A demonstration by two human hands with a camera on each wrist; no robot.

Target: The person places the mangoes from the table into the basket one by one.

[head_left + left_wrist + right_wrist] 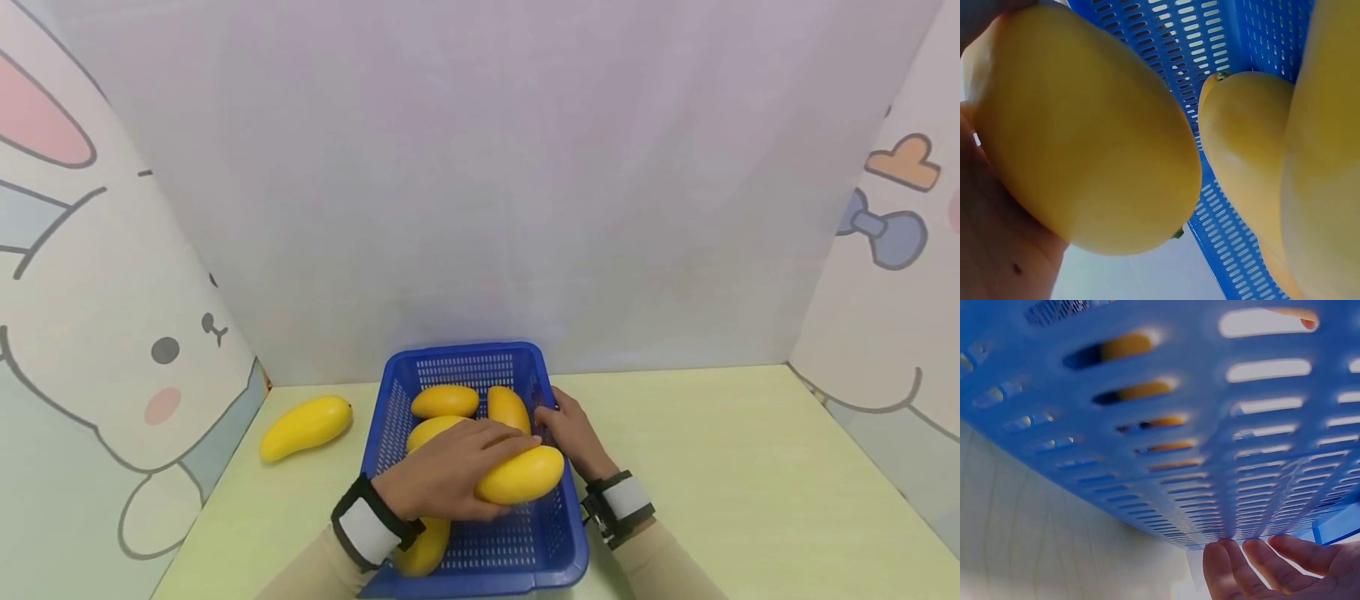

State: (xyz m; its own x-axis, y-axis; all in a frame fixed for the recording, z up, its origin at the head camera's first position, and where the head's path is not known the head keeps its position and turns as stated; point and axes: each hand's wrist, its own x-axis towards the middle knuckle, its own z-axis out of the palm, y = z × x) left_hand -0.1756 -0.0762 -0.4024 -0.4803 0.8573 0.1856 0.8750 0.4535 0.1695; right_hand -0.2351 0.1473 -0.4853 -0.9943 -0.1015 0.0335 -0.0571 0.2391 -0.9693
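Observation:
My left hand [453, 468] grips a yellow mango [525, 477] over the blue plastic basket [558, 577], thumb below and fingers across the top. In the left wrist view this mango [1091, 137] fills the near side, with a small green stem end low on it. The right hand [576, 435] holds the basket's right rim, its thumb hooked over the edge. From the right wrist, the fingertips [1257, 553] appear against the outside of the slotted wall. Inside the basket lie several mangoes, among them one at the back [445, 402] and one at the front left [422, 550].
Left of the basket, a longer yellow mango [306, 427] lies on the pale yellow-green table [750, 475]. A white backdrop [480, 183] rises behind the table, and panels with cartoon animals stand at both sides.

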